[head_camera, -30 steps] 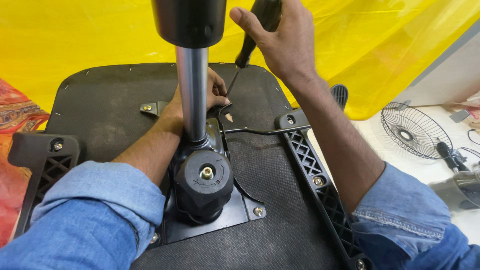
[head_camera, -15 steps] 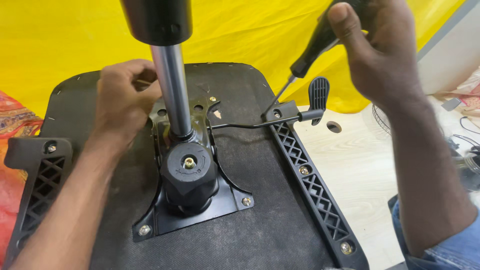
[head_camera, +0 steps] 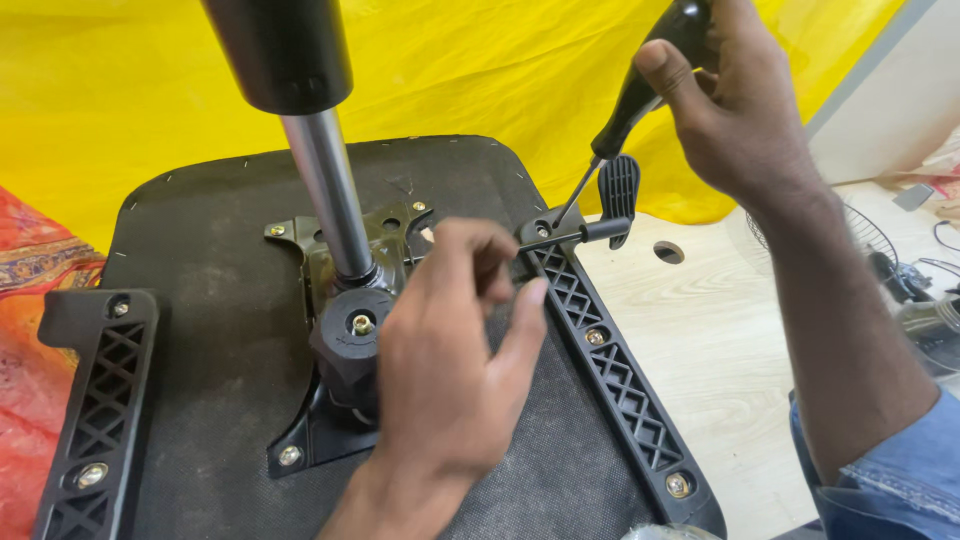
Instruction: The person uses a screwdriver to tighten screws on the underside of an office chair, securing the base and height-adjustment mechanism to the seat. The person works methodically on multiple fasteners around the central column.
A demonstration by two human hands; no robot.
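Yellow cloth behind, your right hand (head_camera: pixel 745 110) grips the screwdriver (head_camera: pixel 635 95), tip angled onto the bracket screw (head_camera: pixel 541 231); left hand (head_camera: pixel 450 380), fingers loosely curled, steadies the upturned seat base (head_camera: pixel 220 330).

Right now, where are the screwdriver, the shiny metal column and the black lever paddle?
screwdriver (head_camera: pixel 640 95): head view, on its black handle below the right hand's thumb.
metal column (head_camera: pixel 325 190): head view, on the bare silver shaft.
lever paddle (head_camera: pixel 619 190): head view, on the ribbed flat end.

Gas cylinder (head_camera: pixel 325 190) on seat base (head_camera: pixel 200 250) centre; armrest brackets (head_camera: pixel 95 410) left and right; lever (head_camera: pixel 575 235) right of cylinder.
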